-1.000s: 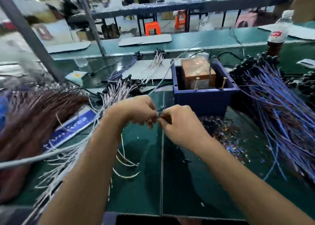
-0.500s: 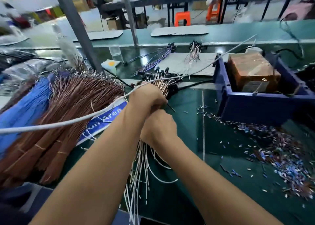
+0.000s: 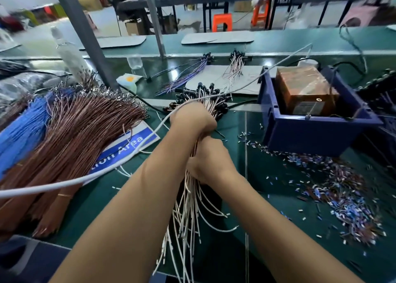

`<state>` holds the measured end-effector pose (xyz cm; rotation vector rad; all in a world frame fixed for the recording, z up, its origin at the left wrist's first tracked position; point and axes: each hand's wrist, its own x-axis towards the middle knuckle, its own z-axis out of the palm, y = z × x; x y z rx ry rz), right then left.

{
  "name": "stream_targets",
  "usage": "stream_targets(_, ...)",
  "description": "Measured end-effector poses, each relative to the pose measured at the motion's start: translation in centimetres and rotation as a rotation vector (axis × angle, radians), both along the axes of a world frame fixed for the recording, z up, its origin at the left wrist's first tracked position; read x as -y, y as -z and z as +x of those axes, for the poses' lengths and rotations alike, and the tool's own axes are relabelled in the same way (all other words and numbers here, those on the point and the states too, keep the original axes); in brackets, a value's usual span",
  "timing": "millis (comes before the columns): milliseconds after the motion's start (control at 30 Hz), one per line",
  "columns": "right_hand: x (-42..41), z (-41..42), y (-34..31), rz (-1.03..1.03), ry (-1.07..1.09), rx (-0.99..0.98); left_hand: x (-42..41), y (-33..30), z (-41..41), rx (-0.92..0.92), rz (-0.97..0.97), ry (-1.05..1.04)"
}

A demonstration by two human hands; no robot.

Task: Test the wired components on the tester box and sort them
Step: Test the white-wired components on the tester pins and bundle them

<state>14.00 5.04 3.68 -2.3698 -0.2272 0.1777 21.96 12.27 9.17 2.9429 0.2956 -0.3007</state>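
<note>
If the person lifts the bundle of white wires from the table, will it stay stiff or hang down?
Probably floppy: below the right hand the white wires already fan out and curve in different directions. Loose strands may slip free, since only the two hands hold them. The black component ends beyond the left hand probably add weight there.

Both hands grip one bundle of white wires (image 3: 188, 214) left of the blue bin (image 3: 310, 132): left hand (image 3: 190, 119) farther up, right hand (image 3: 207, 160) nearer. A brown box (image 3: 300, 89) sits in the bin; copper wires (image 3: 70, 137) lie far left of it.
</note>
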Motion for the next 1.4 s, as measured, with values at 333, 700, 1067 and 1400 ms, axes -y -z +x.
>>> stream_targets(333, 2.9, 0.6, 0.0, 0.163, 0.096, 0.092, -1.5, -5.4, -0.2, 0.072, -0.507, -0.143)
stream_targets(700, 3.8, 1.0, 0.0, 0.045, 0.021, 0.219, 1.3, 1.6, 0.5, 0.407, -0.040, -0.045)
stream_targets(1067, 2.0, 4.7, 2.5, 0.540, 0.266, -0.103, 0.3, 0.2, 1.1, 0.207, -0.205, -0.011)
stream_targets(1400, 2.6, 4.9, 2.4, 0.780, 0.387, -0.174, -0.5, -2.9, -0.6, -0.198, -0.255, 0.302)
